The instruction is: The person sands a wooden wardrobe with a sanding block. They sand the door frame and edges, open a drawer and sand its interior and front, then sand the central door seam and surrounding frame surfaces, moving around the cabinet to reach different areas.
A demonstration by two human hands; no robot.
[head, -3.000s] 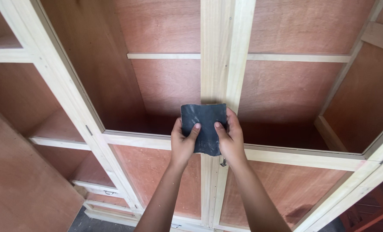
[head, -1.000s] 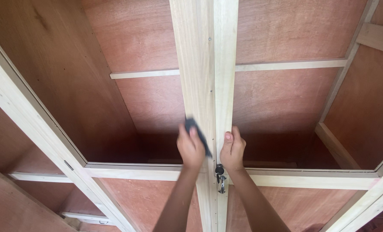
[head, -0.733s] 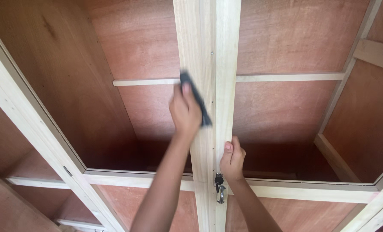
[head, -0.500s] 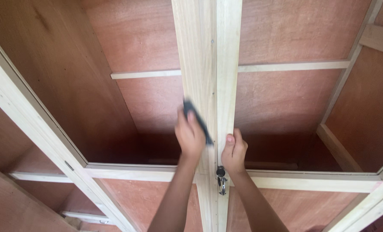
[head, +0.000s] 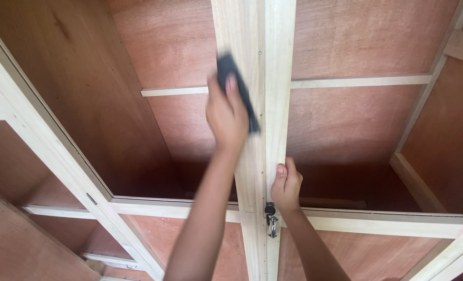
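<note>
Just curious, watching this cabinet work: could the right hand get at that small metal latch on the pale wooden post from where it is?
Probably yes. The right hand grips the pale wooden post just above the small metal latch, with nothing between them; sliding down should reach it.

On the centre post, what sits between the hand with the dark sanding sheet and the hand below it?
Head view: only bare pale wooden post separates the left hand, holding the dark sanding sheet, from the right hand.

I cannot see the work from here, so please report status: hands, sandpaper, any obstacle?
Left hand pressing sandpaper on centre post. Right hand gripping post edge, above metal latch. No obstacle visible.
</note>
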